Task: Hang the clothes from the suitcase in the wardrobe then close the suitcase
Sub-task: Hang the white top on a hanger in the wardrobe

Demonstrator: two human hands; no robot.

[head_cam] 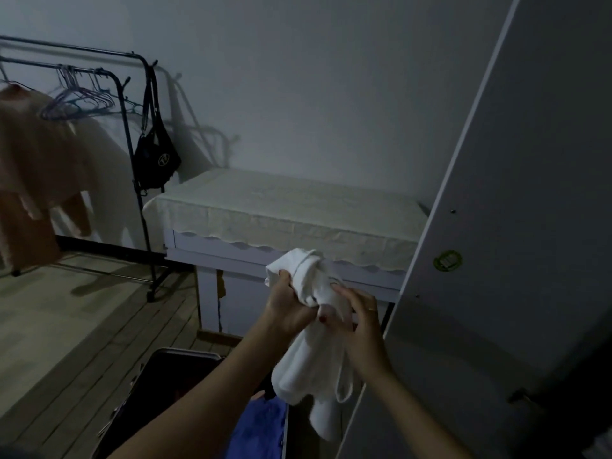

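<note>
Here, both my hands are closed on a white garment (314,342), held up in front of me. My left hand (288,309) grips its bunched upper part, fingers curled round the cloth, while my right hand (361,326) pinches the fabric just beside it, a ring showing on one finger. The rest of the garment hangs down loose below my grip.

Directly beneath my hands lies the open suitcase (165,392), dark inside, with a blue piece of clothing (255,425) lying in it under the dangling white hem. Just right of my grip stands the wardrobe door (496,226), pale, with a green sticker on it. Beyond my hands is a table with a cream cloth (281,207). Far to the left stands a clothes rack (132,127) carrying empty hangers (79,101), a beige garment (43,154) and a black bag (155,157).
</note>
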